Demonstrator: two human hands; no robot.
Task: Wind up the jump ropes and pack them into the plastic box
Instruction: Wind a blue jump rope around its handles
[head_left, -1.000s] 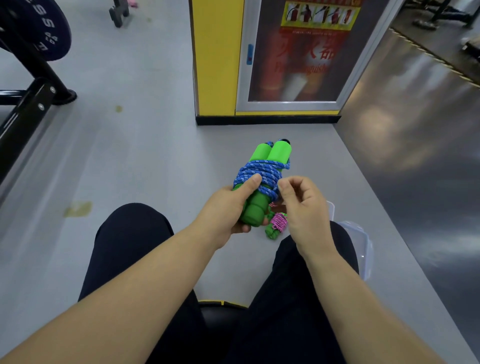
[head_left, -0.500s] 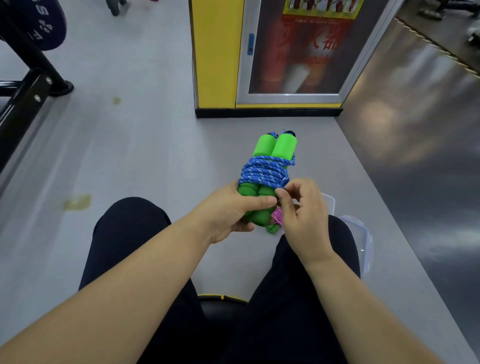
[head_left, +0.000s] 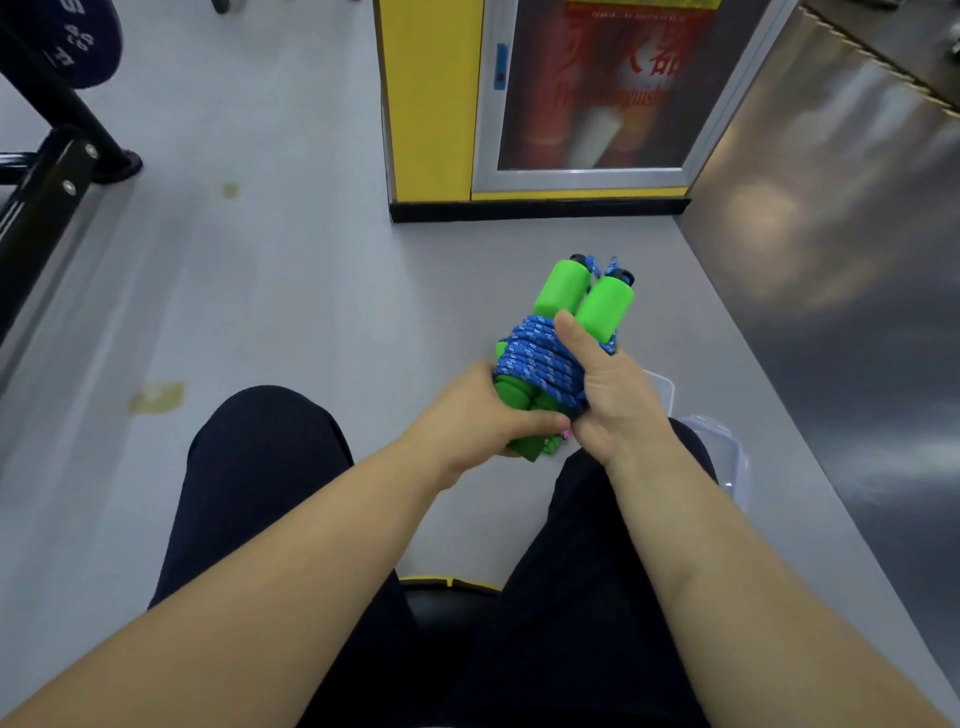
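Seat: black padded stool (head_left: 447, 597) with a yellow rim, at 6 o'clock between the thighs.
Legs: dark trousers (head_left: 260, 467), knees apart, pointing toward 12 o'clock.
Left hand (head_left: 483, 415): fingers curled round the lower ends of the handles, thumb laid across them; grips from 8 o'clock.
Right hand (head_left: 613, 400): wrapped over the blue coils from 4 o'clock, thumb lying up between the handles.
Jump rope (head_left: 535, 358): two bright green foam handles (head_left: 605, 304) side by side, blue braided cord wound round their middle; held in the air ahead of the knees, tips tilted toward 1 o'clock.
Pink cord (head_left: 565, 434): sliver under the hands, mostly hidden.
Plastic box (head_left: 727, 452): clear, on the grey floor (head_left: 285, 291) at 4 o'clock of the bundle, largely behind the right wrist and knee.
Yellow cabinet (head_left: 431, 104): glass-doored, at 12 o'clock.
Black steel rack (head_left: 47, 192): at 10 o'clock, with a dark weight plate (head_left: 78, 41).
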